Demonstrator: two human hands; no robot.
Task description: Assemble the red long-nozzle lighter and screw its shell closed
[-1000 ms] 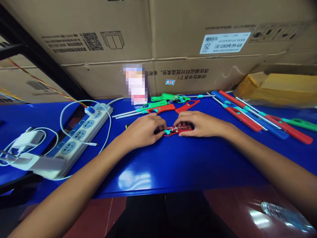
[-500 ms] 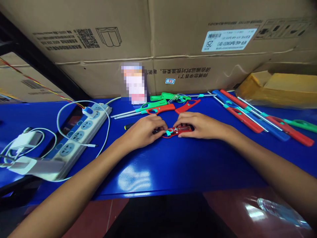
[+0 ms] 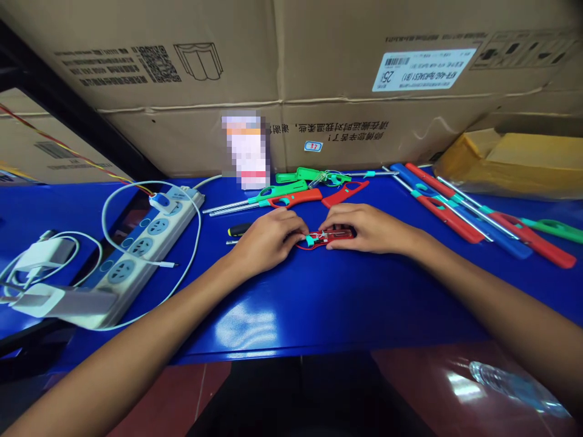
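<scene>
An opened red long-reach lighter [image 3: 328, 237] lies low over the blue table, its clear fuel tank, thin wires and teal trigger piece [image 3: 312, 240] exposed in the half shell. My right hand [image 3: 364, 227] grips the handle end between thumb and fingers. At the front end my left hand [image 3: 277, 237] is closed, thumb and fingertips pinched beside the teal piece. A silver tube tip [image 3: 232, 242] pokes out left of that hand; its middle is hidden under the hand. Behind it shows the black and yellow handle of a tool [image 3: 238, 230]. A loose red shell half [image 3: 346, 193] lies behind my hands.
Green and orange lighters [image 3: 282, 194] lie behind my left hand; several red, blue and green ones [image 3: 478, 212] lie right. A power strip [image 3: 150, 243] with white cables occupies the left. A phone-like blurred object [image 3: 248, 152] leans on the large cardboard box [image 3: 319, 73].
The silver tube tip has come into view left of my left hand. My left fingers have shifted slightly, showing more of the teal piece. My right hand keeps its grip.
</scene>
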